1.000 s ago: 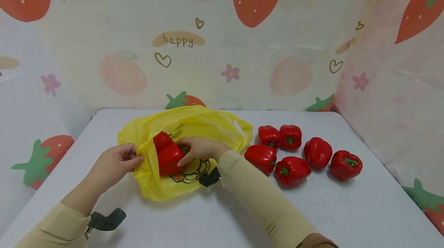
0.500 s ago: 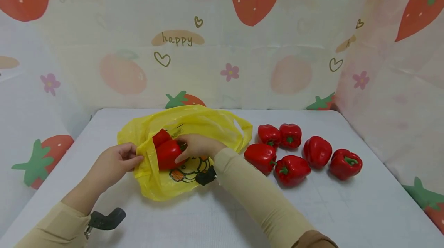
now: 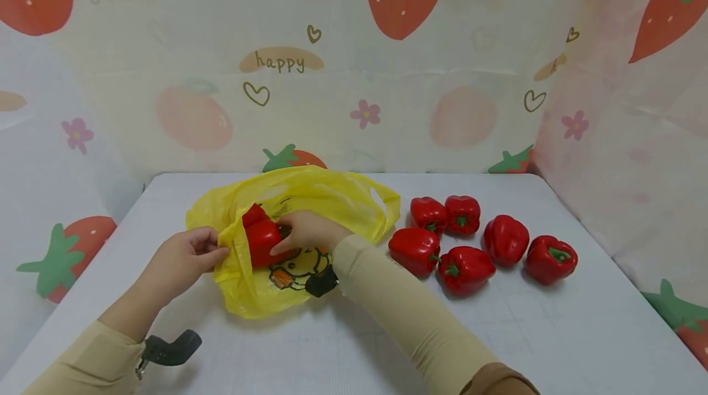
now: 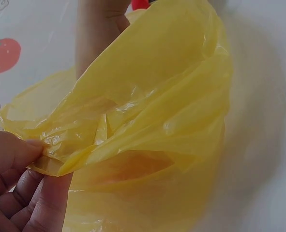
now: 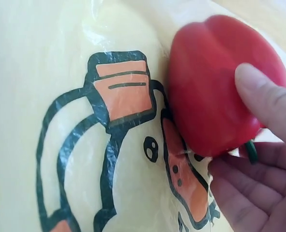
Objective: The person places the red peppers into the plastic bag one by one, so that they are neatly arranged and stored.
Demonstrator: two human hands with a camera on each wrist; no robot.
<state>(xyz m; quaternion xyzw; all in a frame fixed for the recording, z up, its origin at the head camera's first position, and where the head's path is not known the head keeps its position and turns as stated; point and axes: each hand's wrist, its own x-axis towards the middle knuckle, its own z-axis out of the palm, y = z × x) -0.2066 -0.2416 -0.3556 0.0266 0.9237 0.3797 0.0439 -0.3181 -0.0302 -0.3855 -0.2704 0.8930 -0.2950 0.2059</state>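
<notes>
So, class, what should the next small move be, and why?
Probably the right hand should ease the red pepper it grips further into the yellow bag: the left hand pinches its edge, and the pepper is only partly hidden behind that edge, stem end showing.

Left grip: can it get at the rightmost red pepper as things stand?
Probably not: the left grip pinches the yellow bag, and the right forearm lies across the way to the rightmost red pepper.

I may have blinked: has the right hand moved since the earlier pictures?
Yes, slightly left: in the head view, the right hand, holding a glossy red bell pepper, now sits farther left of the central pink printed flower.
</notes>
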